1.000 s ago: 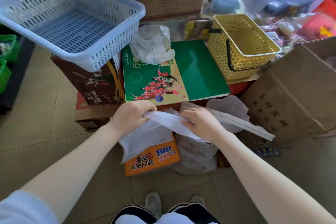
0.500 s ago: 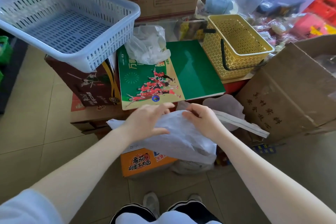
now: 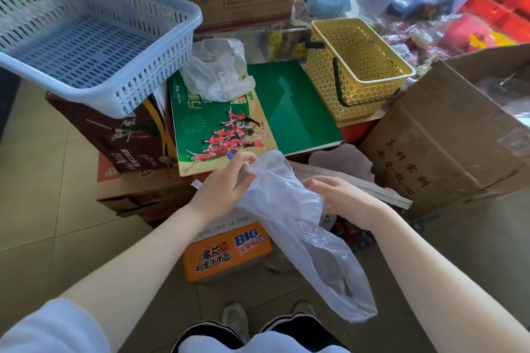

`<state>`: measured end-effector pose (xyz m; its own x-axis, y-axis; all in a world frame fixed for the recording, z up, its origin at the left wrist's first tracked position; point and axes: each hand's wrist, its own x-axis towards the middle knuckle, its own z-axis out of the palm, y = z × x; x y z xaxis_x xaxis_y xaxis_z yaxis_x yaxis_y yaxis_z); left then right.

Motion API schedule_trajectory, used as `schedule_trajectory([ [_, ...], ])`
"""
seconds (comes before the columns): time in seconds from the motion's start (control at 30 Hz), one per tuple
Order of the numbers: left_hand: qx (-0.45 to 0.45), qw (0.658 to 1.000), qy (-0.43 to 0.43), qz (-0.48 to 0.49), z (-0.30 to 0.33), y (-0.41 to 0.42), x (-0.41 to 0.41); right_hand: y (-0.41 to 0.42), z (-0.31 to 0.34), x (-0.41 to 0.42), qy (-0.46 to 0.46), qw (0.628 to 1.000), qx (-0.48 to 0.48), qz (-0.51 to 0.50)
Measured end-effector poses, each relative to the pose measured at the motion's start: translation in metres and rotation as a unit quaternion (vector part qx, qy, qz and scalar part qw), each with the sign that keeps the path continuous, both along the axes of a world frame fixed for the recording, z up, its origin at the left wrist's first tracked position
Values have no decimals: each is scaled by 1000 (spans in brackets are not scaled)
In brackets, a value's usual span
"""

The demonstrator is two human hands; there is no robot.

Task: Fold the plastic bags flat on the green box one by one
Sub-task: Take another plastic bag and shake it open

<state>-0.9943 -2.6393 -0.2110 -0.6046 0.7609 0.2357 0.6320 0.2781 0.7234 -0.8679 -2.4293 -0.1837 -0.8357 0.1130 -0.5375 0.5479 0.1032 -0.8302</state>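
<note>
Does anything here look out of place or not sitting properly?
Yes. The pale blue slotted plastic basket sits tilted on the dark brown carton, overhanging its edge. A crumpled clear plastic bag lies unfolded on the flat green box.
</note>
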Motion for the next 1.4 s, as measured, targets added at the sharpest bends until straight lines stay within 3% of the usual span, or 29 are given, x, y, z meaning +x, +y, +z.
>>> schedule_trajectory([
  [0.2,-7,999,46,26,1,-1,-1,-12,1,4,66,973,-223,-3],
  [0.33,-23,994,96,51,1,-5,-6,-16,15,-2,122,964,-237,21],
  [0.43,-24,991,110,71,0,-9,-12,-16,18,-7,111,992,-55,39],
  [0.53,-34,996,68,48,-1,-18,-19,-3,9,-13,83,987,134,36],
  [0.6,-37,998,47,-6,-3,-29,-25,9,6,-14,62,966,241,67],
  [0.7,-62,992,93,-58,-8,-39,-28,20,7,-13,52,903,401,146],
  [0.83,-55,986,146,-55,-15,-38,-25,16,1,-17,102,858,488,123],
  [1.0,-81,995,15,-49,-15,-49,-27,22,-8,-19,149,900,409,-28],
  [1.13,-125,992,0,-1,-20,-61,-30,25,-10,-17,153,918,326,-167],
  [1.3,-81,995,61,-5,-18,-60,-25,8,-13,-21,158,907,380,-86],
  [1.4,-38,995,86,-17,-12,-52,-22,-8,-17,-32,143,942,286,-98],
])
